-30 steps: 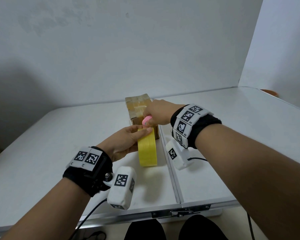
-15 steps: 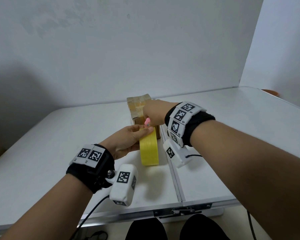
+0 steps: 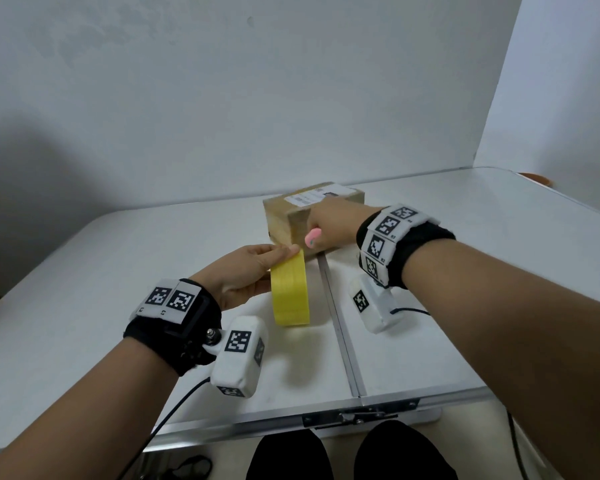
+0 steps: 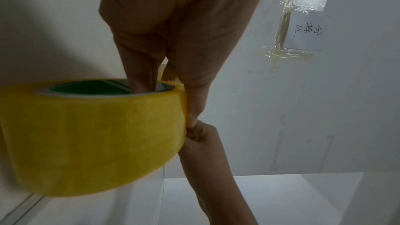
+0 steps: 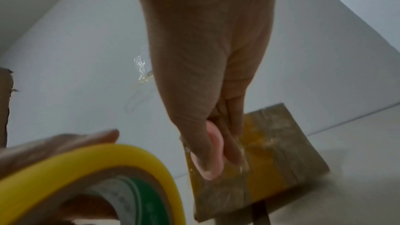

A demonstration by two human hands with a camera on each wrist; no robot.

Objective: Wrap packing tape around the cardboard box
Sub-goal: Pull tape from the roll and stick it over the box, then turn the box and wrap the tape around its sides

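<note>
The brown cardboard box [image 3: 291,211] lies at the table's middle, a white label on top; the right wrist view shows yellowish tape bands on its side [image 5: 270,151]. My right hand [image 3: 329,226] rests against the box's near side, pinching a small pink tool [image 3: 313,237] between thumb and fingers [image 5: 213,150]. Just in front of the box, the yellow tape roll [image 3: 290,292] stands on edge. My left hand [image 3: 257,268] grips it, fingers inside the core and thumb on the outer rim [image 4: 192,105]. The roll's top almost touches the box.
The white folding table [image 3: 465,271] has a seam [image 3: 340,327] running from the box toward me. Walls stand close behind and to the right. A taped paper note [image 4: 307,28] hangs on the wall. My knees show below the front edge.
The box has turned under my right hand and now shows a wider side and its label. The left hand and tape roll have stayed almost in place.
</note>
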